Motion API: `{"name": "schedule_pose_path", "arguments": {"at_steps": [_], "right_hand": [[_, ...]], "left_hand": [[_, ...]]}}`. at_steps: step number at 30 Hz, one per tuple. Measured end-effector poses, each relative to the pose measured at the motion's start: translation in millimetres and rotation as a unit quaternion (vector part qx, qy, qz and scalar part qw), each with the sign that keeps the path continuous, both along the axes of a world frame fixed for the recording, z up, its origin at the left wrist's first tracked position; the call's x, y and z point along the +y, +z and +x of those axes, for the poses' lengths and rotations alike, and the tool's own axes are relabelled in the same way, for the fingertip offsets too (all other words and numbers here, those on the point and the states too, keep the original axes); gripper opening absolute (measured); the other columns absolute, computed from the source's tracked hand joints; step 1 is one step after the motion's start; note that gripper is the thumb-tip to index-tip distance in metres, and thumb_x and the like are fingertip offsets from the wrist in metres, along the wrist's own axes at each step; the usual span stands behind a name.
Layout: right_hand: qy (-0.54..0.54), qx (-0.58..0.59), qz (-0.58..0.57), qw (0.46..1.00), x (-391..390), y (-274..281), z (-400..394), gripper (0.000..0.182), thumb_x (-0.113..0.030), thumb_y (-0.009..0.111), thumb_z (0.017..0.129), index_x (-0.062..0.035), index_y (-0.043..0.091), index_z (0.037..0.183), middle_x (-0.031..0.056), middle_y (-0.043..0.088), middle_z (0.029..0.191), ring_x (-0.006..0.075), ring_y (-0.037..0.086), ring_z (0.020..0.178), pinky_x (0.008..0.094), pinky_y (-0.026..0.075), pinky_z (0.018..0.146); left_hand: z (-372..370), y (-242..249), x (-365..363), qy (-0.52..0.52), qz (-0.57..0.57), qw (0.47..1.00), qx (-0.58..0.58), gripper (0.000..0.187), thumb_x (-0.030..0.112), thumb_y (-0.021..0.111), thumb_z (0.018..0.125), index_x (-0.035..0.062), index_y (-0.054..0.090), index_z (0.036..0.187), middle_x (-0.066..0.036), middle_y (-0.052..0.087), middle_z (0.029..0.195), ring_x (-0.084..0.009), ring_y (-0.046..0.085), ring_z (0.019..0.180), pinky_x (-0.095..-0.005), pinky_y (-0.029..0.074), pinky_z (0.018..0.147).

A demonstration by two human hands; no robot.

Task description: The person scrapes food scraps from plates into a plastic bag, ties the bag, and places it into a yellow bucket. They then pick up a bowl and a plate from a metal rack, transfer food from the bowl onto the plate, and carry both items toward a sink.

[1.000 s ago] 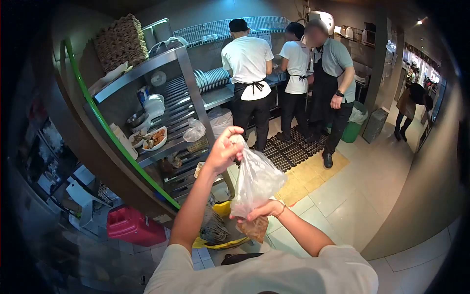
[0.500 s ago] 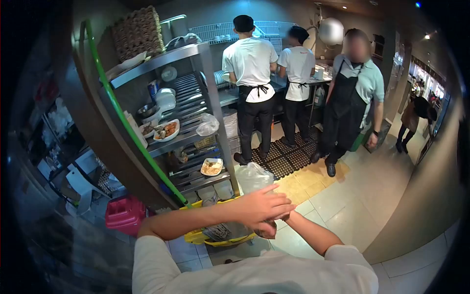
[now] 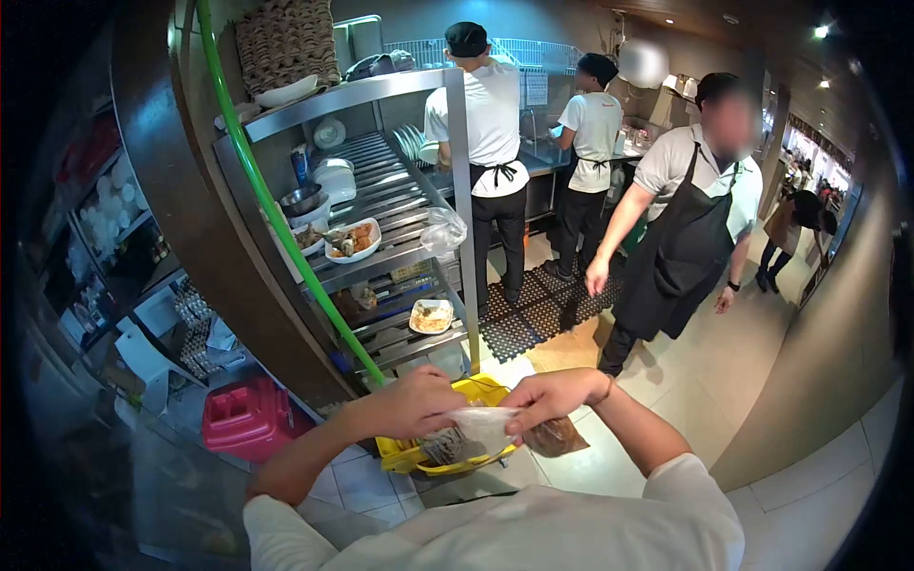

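Note:
In front of my chest, a clear plastic bag (image 3: 485, 424) is stretched sideways between my two hands. My left hand (image 3: 419, 400) is closed on the bag's left end. My right hand (image 3: 557, 394) pinches it farther right, thumb on the near side. Brown contents (image 3: 557, 438), whose kind I cannot make out, bulge in the part below my right fingers. Underneath, on the floor, stands a yellow mop bucket (image 3: 411, 461) with grey mop strands (image 3: 441, 445) in it, partly hidden by the bag and my hands.
A metal rack (image 3: 457, 190) at left holds plates of food (image 3: 353, 240) and bowls. A green pole (image 3: 271, 205) leans before it, near a pink bin (image 3: 249, 419). One person in a black apron (image 3: 676, 257) stands ahead right; two others (image 3: 490, 124) work at the back counter.
My hands have drawn apart from their overlapped position, and the bag is now pulled taut between them. The aproned person has come closer. My view has shifted slightly.

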State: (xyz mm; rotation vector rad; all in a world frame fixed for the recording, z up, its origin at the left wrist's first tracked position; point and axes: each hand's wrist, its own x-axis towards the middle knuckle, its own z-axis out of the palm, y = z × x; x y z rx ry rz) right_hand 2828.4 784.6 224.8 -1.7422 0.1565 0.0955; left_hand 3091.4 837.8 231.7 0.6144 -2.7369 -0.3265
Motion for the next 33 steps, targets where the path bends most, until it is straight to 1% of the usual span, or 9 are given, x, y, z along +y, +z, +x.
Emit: {"name": "schedule_pose_path", "arguments": {"at_steps": [4, 8, 11, 13, 18, 22, 25, 29, 33], "right_hand": [[-0.169, -0.213, 0.079, 0.959, 25, 10, 43, 0.024, -0.02, 0.06, 0.09, 0.0017, 0.064, 0.1, 0.0006, 0.064, 0.083, 0.0061, 0.055, 0.078, 0.0218, 0.044, 0.07], [-0.567, -0.228, 0.079, 0.788, 25, -59, 108, 0.023, -0.021, 0.07, 0.081, 0.0009, 0.066, 0.082, 0.0014, 0.061, 0.07, 0.0074, 0.053, 0.069, 0.0254, 0.041, 0.058], [-0.677, -0.151, -0.298, 0.655, 13, -150, 110, 0.021, -0.017, 0.073, 0.075, -0.0004, 0.062, 0.07, 0.0048, 0.053, 0.061, 0.0156, 0.049, 0.063, 0.03, 0.039, 0.056], [-0.7, -0.149, -0.386, 0.583, 19, -173, 98, 0.02, -0.012, 0.073, 0.07, -0.0006, 0.059, 0.063, 0.0087, 0.046, 0.059, 0.0231, 0.045, 0.062, 0.0334, 0.038, 0.056], [-0.664, -0.177, -0.412, 0.599, 49, -173, 77, 0.018, -0.009, 0.073, 0.071, -0.0001, 0.058, 0.067, 0.0089, 0.047, 0.067, 0.0216, 0.045, 0.065, 0.0321, 0.039, 0.057], [-0.629, -0.209, -0.196, 0.723, 49, -160, 71, 0.013, -0.009, 0.068, 0.081, -0.0015, 0.059, 0.086, 0.001, 0.053, 0.073, 0.0097, 0.048, 0.07, 0.026, 0.042, 0.062], [-0.474, -0.186, 0.061, 0.859, 45, -147, 60, 0.019, -0.01, 0.064, 0.086, -0.003, 0.06, 0.104, -0.001, 0.062, 0.096, 0.005, 0.054, 0.086, 0.0226, 0.047, 0.076], [-0.425, -0.192, 0.144, 0.873, 55, -134, 57, 0.026, -0.009, 0.063, 0.086, -0.004, 0.058, 0.111, -0.0002, 0.063, 0.098, 0.006, 0.056, 0.088, 0.023, 0.047, 0.078], [-0.441, -0.194, 0.137, 0.865, 50, -168, 60, 0.028, -0.006, 0.065, 0.082, -0.0048, 0.058, 0.109, 0.0001, 0.062, 0.099, 0.0072, 0.057, 0.089, 0.0238, 0.046, 0.08]], "left_hand": [[29, -27, -7, 0.091, 0.169, 0.958, 0.215, 0.021, 0.015, 0.059, 0.083, 0.0071, 0.059, 0.102, -0.009, 0.063, 0.091, -0.027, 0.059, 0.091, -0.0396, 0.043, 0.088], [-26, -221, -27, 0.284, 0.369, 0.701, 0.54, 0.031, 0.018, 0.055, 0.088, 0.0039, 0.053, 0.116, -0.007, 0.056, 0.109, -0.0173, 0.052, 0.103, -0.0298, 0.042, 0.086], [-77, -209, 1, 0.233, 0.467, 0.606, 0.6, 0.033, 0.014, 0.052, 0.087, 0.0015, 0.052, 0.118, -0.011, 0.058, 0.113, -0.0188, 0.053, 0.107, -0.0288, 0.041, 0.09], [-50, -193, 7, 0.285, 0.416, 0.734, 0.454, 0.026, 0.015, 0.053, 0.087, 0.0022, 0.055, 0.11, -0.011, 0.061, 0.106, -0.0211, 0.056, 0.103, -0.0305, 0.043, 0.086], [-38, -167, 12, 0.242, 0.013, 0.914, 0.324, 0.013, 0.017, 0.06, 0.084, 0.0036, 0.06, 0.085, -0.014, 0.06, 0.078, -0.0301, 0.059, 0.074, -0.0356, 0.045, 0.065], [-19, -158, 4, 0.273, 0.012, 0.888, 0.369, 0.01, 0.013, 0.063, 0.083, 0.0031, 0.06, 0.083, -0.012, 0.06, 0.073, -0.0252, 0.058, 0.066, -0.0355, 0.044, 0.061], [-9, -147, -3, 0.319, 0.214, 0.845, 0.372, 0.009, 0.01, 0.064, 0.081, 0.0016, 0.06, 0.081, -0.009, 0.061, 0.072, -0.0165, 0.056, 0.065, -0.0311, 0.044, 0.06], [-20, -156, -3, 0.278, 0.228, 0.852, 0.38, 0.011, 0.012, 0.06, 0.085, 0.0016, 0.061, 0.088, -0.008, 0.063, 0.082, -0.0159, 0.058, 0.073, -0.0283, 0.045, 0.068], [-33, -156, 13, 0.161, 0.493, 0.697, 0.495, 0.019, 0.015, 0.053, 0.09, 0.0, 0.06, 0.1, -0.005, 0.06, 0.099, -0.0133, 0.055, 0.088, -0.0263, 0.044, 0.079]]}}
